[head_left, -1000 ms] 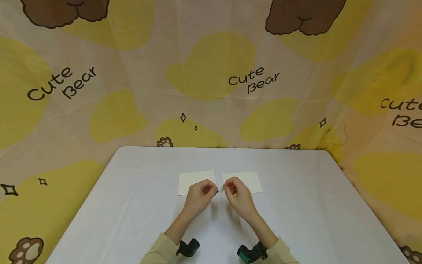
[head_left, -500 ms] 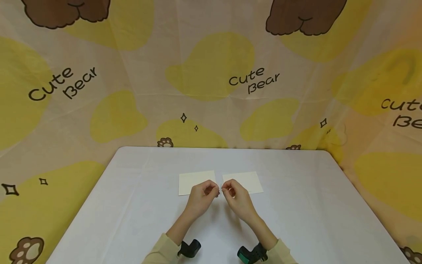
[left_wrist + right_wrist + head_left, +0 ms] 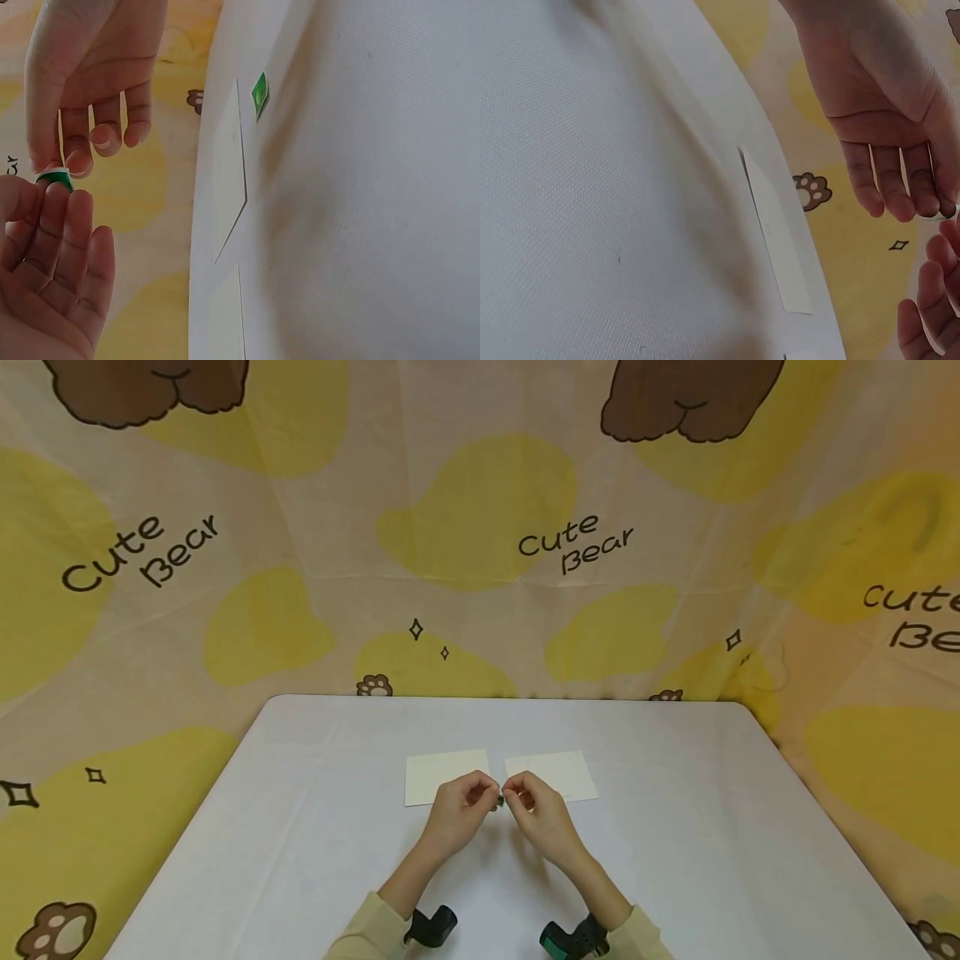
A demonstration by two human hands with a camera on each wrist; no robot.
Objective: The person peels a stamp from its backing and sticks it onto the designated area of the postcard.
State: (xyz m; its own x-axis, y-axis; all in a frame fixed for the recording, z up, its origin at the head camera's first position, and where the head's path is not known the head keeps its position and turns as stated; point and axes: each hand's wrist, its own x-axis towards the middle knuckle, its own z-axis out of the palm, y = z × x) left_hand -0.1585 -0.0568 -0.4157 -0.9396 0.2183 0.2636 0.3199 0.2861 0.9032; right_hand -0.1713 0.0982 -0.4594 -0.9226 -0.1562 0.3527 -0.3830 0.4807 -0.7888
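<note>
In mid-air above the table, both hands meet fingertip to fingertip at a small green piece with a white edge (image 3: 56,178), flat like a sticker. My left hand (image 3: 456,808) pinches its lower part between thumb and fingers. From the other side, my right hand (image 3: 546,814) pinches the white edge. The fingers cover most of the piece, so its full shape is hidden. A green diamond-shaped sticker (image 3: 259,96) with a pale rim lies on the table, seen in the left wrist view. Behind the hands lie the left cream card (image 3: 442,768) and the right cream card (image 3: 558,774).
The white table (image 3: 712,843) has rounded far corners and reaches back to a yellow patterned cloth backdrop (image 3: 480,510). Black wrist cameras (image 3: 433,927) sit at the cuffs of the cream sleeves.
A pale piece showed between the fingertips a second ago; now a green bit shows there. The fingertips have come slightly closer together. The cards have not moved.
</note>
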